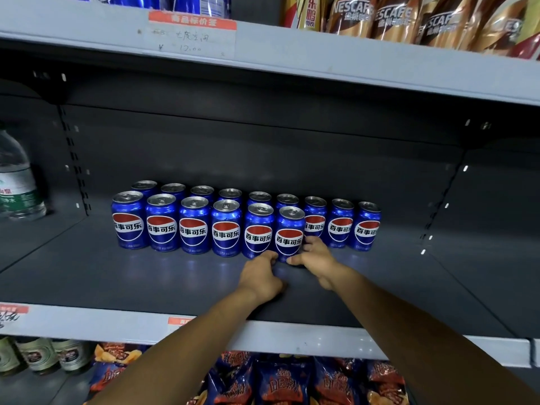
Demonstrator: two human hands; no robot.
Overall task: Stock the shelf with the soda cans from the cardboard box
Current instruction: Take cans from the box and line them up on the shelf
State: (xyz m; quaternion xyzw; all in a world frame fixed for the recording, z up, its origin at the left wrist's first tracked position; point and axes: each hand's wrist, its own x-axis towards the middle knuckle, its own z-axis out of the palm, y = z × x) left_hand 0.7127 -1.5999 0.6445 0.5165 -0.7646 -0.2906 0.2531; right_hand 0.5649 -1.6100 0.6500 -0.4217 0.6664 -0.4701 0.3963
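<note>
The dark grey metal shelf (87, 276) with its pale grey front lip spans the whole view, and on its board stand blue soda cans with red, white and blue round logos (193, 226), upright in two rows: a back row of nine and a front row of six, the cans touching or just beside one another. Both bare forearms reach up and forward from the bottom edge, over the lip, and converge at the right end of the front row. The right hand (317, 260) lies palm inward against the right side of the rightmost front blue soda can (290, 233), fingers curled round behind it and thumb at its base, gripping it. The left hand (260, 276) sits knuckles up on the board in front of the same can, its fingers bent, with the fingertips touching the can's lower left edge; whether they pinch it or only press cannot be told. The can stands upright on the board, beside its neighbour.
</note>
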